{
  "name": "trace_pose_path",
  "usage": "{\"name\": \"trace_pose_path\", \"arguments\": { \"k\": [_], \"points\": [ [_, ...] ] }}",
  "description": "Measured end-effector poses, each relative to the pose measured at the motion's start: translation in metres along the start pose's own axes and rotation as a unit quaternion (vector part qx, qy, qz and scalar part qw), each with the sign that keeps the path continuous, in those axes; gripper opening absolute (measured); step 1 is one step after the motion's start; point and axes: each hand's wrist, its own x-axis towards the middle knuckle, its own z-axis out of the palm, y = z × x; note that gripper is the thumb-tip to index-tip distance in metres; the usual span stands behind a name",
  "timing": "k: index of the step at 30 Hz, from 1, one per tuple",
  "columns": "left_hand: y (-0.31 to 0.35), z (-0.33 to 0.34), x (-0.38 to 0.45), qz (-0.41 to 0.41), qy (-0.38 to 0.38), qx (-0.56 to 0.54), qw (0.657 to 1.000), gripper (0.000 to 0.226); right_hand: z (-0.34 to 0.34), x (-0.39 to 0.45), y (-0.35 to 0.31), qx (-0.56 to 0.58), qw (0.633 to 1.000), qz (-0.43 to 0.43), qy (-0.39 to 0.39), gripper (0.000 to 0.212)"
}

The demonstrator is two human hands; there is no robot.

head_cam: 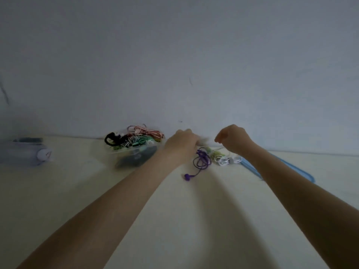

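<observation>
Both my arms reach far forward over a pale table toward the wall. My left hand (181, 141) is curled, and something pale and blurred sits at its fingertips. My right hand (232, 139) is curled too, and its fingertips pinch a thin white cord that runs down to a tangle of white and green earphones (223, 159). A purple earphone cable (201, 162) lies coiled on the table between my forearms, its earbud toward me.
A clear plastic container (134, 155) heaped with coloured cables stands left of my left hand. A blue lid rim (303, 171) lies under my right forearm. A translucent box (23, 152) sits at the far left. The wall rises just behind.
</observation>
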Motion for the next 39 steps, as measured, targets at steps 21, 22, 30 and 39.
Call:
{"name": "trace_pose_path", "arguments": {
  "k": [21, 22, 30, 39],
  "points": [
    [0.066, 0.056, 0.002, 0.088, -0.005, -0.058, 0.994, 0.043, 0.010, -0.046, 0.067, -0.005, 0.994, -0.106, -0.013, 0.013],
    [0.067, 0.059, 0.000, 0.084, -0.019, -0.061, 0.994, 0.040, 0.010, -0.046, 0.067, 0.023, 0.994, -0.103, -0.010, 0.013],
    [0.063, 0.056, -0.003, 0.051, 0.010, -0.222, 0.974, 0.036, 0.018, -0.059, 0.071, 0.000, 0.999, -0.052, -0.011, 0.022],
    [0.028, 0.049, -0.015, 0.059, 0.011, -0.114, 0.992, 0.021, 0.040, -0.068, 0.067, -0.108, 0.991, -0.047, 0.057, 0.030]
  ]
}}
